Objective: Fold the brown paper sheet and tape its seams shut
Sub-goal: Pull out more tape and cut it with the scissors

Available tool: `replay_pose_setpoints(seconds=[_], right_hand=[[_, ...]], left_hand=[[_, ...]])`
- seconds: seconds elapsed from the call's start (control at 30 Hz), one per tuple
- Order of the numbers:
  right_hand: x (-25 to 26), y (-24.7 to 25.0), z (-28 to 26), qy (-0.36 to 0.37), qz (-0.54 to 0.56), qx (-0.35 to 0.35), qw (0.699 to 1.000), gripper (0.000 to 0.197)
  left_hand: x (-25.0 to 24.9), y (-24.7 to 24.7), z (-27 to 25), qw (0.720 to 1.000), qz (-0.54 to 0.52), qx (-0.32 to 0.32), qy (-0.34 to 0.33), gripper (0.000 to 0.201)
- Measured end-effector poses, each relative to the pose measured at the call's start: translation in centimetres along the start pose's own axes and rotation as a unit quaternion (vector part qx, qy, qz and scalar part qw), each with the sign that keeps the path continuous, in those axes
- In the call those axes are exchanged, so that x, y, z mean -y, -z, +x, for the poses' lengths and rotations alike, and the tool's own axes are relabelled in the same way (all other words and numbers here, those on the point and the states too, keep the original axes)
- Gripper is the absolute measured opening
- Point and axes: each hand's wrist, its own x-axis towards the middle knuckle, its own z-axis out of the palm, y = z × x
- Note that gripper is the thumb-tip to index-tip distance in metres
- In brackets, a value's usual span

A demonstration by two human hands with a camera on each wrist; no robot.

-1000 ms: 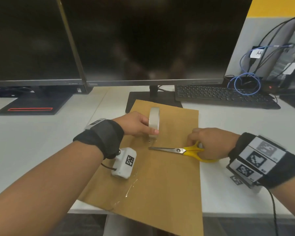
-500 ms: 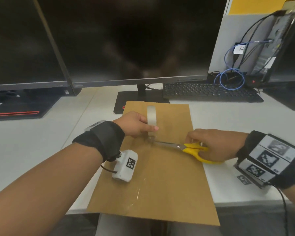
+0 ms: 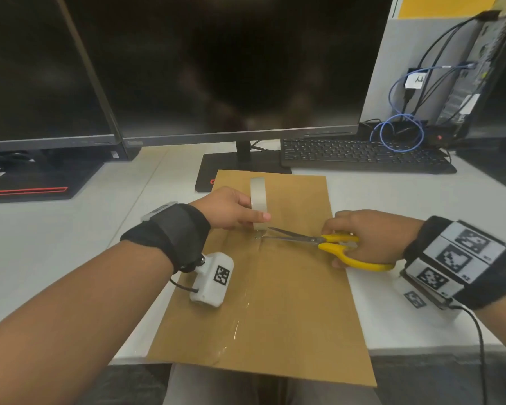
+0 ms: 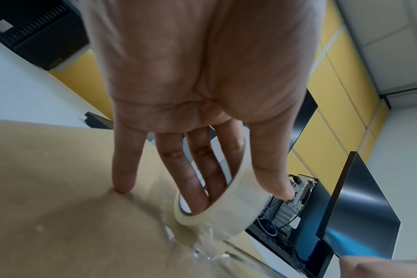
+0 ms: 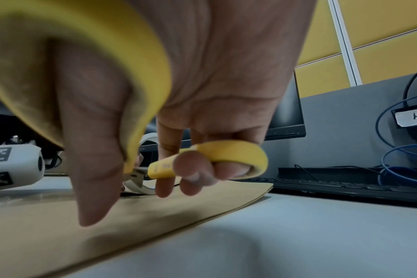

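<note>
The folded brown paper sheet [image 3: 275, 287] lies flat on the white desk, its near end hanging over the desk edge. A strip of clear tape [image 3: 240, 320] runs along its middle seam. My left hand [image 3: 231, 210] holds a roll of clear tape [image 3: 258, 197] upright on the paper, fingers through its core [image 4: 202, 191], thumb on its outside, little finger pressing the sheet. My right hand [image 3: 360, 238] grips yellow-handled scissors [image 3: 330, 244]; their blades stand slightly apart with the tips at the stretched tape under the roll. The roll [image 5: 141, 186] shows partly behind the scissors [image 5: 226, 158].
Two dark monitors [image 3: 216, 68] stand behind the sheet, one stand's base [image 3: 234, 168] touching its far edge. A black keyboard [image 3: 362, 156] lies at the back right, with blue cables [image 3: 400, 133] and a computer tower behind it. Bare desk lies left and right of the paper.
My right hand has brought the scissors leftward until the blade tips reach the tape just under the roll. The left hand and roll have stayed in place; my head has shifted.
</note>
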Motion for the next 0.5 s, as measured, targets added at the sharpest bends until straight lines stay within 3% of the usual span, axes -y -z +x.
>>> replay_pose_setpoints(seconds=[0.13, 0.5], right_hand=[[-0.2, 0.2, 0.6, 0.002, 0.023, 0.000, 1.000, 0.043], [0.7, 0.5, 1.8, 0.026, 0.041, 0.013, 0.999, 0.039]], left_hand=[[0.5, 0.3, 0.1, 1.000, -0.005, -0.008, 0.003, 0.048], [0.4, 0.4, -0.4, 0.999, -0.034, -0.011, 0.013, 0.040]])
